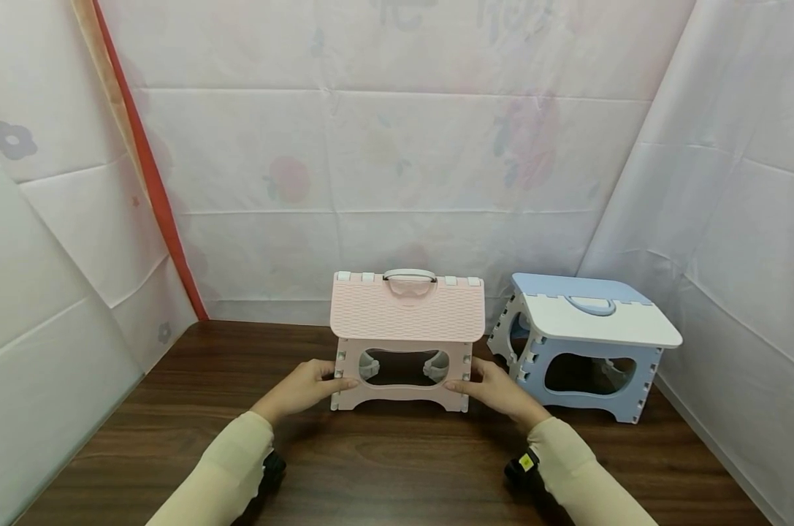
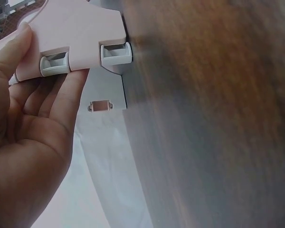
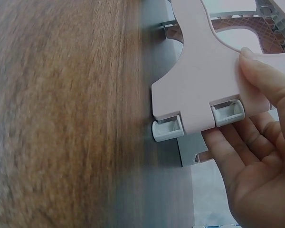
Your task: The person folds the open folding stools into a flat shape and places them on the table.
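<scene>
Stool: pink, standing on the dark wood table, top panel sloping down from the white handle toward the front
Left hand: clamped round the left leg edge, thumb on the front panel
Right hand: clamped likewise round the right edge
Second stool: blue and white, unfolded, just beside the right hand

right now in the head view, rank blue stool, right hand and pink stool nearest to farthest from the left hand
1. Pink stool: gripped at its left edge by the left hand.
2. Right hand: across, at the pink stool's right edge.
3. Blue stool: farthest right.
</scene>
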Demonstrator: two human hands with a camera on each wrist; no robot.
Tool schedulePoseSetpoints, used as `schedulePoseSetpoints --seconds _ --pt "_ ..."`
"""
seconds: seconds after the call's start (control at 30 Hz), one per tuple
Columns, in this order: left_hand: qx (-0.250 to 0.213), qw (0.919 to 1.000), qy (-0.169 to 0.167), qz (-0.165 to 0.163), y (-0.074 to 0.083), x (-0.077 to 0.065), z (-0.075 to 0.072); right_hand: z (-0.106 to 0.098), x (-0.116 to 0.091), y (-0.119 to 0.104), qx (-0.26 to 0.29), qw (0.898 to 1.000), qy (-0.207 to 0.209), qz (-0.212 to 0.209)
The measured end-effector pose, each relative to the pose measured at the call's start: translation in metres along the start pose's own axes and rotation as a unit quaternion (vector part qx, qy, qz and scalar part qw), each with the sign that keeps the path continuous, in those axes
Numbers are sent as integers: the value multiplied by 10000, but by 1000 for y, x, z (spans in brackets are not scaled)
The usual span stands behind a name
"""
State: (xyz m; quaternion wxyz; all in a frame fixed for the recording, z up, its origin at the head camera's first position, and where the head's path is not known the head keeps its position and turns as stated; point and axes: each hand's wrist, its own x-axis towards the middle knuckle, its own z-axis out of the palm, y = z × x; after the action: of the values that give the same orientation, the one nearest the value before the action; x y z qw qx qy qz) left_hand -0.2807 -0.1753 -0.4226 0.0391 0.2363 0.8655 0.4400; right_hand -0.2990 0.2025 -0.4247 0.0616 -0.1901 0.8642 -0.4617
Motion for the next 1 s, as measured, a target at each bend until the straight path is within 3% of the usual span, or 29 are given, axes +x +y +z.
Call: schedulePoseSetpoints --seconds 1.0 --pt "-65 9999 -112 -92 -4 3 -1 -2 0 -1 5 9999 -107 -61"
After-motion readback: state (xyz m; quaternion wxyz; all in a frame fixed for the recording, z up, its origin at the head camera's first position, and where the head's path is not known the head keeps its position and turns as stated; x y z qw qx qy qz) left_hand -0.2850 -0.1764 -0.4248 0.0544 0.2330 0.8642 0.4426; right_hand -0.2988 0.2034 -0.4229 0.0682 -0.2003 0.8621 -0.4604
